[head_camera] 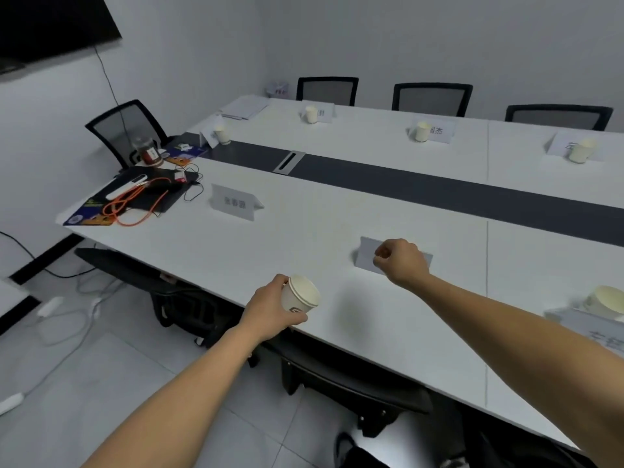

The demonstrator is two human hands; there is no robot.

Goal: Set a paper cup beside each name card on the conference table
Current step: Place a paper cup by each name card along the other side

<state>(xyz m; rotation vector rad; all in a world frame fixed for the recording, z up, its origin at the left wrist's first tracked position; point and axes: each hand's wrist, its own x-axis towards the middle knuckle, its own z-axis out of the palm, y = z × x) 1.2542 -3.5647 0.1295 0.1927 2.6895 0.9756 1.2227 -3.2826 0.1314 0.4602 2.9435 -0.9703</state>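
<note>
head view: left hand [270,312] holds paper cup [301,296], seemingly tilted.

Three mesh chairs [432,97] stand along the far side, a fourth [125,130] at the table's left end. There a jar [147,152] stands behind a dark pad [148,197] strewn with an orange cable [135,206]. A screen [50,25] hangs top left.

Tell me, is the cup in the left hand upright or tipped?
Tipped: the paper cup in the left hand leans, its open mouth facing right.
</note>
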